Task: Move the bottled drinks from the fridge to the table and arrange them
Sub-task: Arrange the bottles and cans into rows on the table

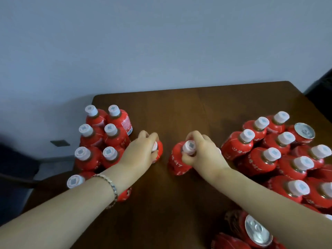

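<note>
Two red bottles with white caps stand upright in the middle of the brown table (179, 108). My left hand (142, 151) grips the cap of the left bottle (159, 150), which stands just right of a two-column group of bottles (100, 139) on the table's left side. My right hand (203, 151) grips the neck and cap of the other bottle (177, 162). To its right lies a loose cluster of red bottles (269, 155). The left bottle's cap is mostly hidden by my fingers.
Two red cans with silver tops sit among the bottles, one at the back right (303, 132) and one near the front edge (256, 230). A grey wall rises behind the table. A dark chair (319, 90) stands at the far right, and dark furniture (14, 159) at the left.
</note>
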